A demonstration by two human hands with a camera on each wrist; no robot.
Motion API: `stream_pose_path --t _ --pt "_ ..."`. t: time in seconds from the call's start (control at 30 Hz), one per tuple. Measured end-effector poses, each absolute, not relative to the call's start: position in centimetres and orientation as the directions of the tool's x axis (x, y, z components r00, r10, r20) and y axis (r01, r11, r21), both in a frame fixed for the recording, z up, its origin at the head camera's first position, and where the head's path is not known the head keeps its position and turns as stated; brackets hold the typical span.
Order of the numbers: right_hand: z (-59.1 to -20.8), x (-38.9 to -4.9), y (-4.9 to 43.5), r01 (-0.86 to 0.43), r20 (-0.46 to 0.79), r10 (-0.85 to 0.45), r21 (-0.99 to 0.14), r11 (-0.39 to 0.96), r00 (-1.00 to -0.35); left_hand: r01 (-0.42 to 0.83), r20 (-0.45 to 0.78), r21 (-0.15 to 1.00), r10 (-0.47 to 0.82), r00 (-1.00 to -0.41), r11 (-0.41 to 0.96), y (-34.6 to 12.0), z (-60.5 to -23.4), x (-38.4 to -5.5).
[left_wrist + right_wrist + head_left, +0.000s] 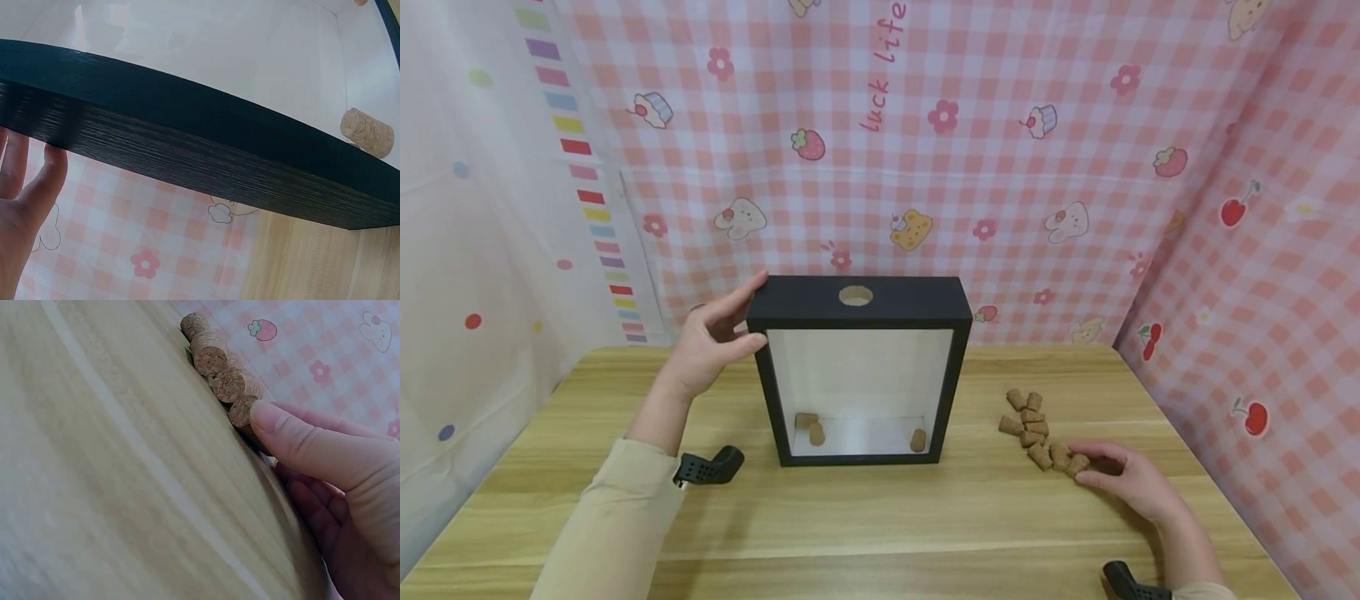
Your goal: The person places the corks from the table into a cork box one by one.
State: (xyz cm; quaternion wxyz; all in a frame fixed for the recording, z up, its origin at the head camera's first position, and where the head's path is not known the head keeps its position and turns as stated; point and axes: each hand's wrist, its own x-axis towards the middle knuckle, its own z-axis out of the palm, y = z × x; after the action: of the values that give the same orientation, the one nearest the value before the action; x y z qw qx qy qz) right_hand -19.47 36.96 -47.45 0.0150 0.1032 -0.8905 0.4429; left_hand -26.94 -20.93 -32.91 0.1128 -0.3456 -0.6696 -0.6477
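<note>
A black box frame (859,310) with a clear front stands upright on the table, a round hole (856,296) in its top. Inside, at the bottom, lie two corks (816,433) at the left and one cork (918,440) at the right. My left hand (703,342) holds the frame's upper left corner, thumb at the front edge; in the left wrist view its fingertips (55,156) touch the black side. On the right, my right hand (1131,483) pinches the nearest cork (242,412) of a loose group between thumb and fingers.
Several loose corks (1032,425) lie on the wooden table (850,525) right of the frame. Behind it hangs a pink checked curtain (880,183), with a white dotted one (475,275) at the left. Black wrist mounts (718,467) stick out from both wrists.
</note>
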Motion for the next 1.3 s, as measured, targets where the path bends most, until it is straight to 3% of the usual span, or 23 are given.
stream_pose_path --t 0.63,1.3 --pt "-48.1 -19.8 37.4 -0.271 0.218 -0.161 -0.748 0.606 -0.962 0.611 0.598 0.789 0.313 -0.738 -0.064 -20.9 -32.9 -26.8" --pt "-45.1 -18.7 36.6 -0.219 0.243 -0.029 -0.811 0.543 -0.970 0.617 0.603 0.784 0.319 -0.731 -0.066 -20.9 -32.9 -26.8"
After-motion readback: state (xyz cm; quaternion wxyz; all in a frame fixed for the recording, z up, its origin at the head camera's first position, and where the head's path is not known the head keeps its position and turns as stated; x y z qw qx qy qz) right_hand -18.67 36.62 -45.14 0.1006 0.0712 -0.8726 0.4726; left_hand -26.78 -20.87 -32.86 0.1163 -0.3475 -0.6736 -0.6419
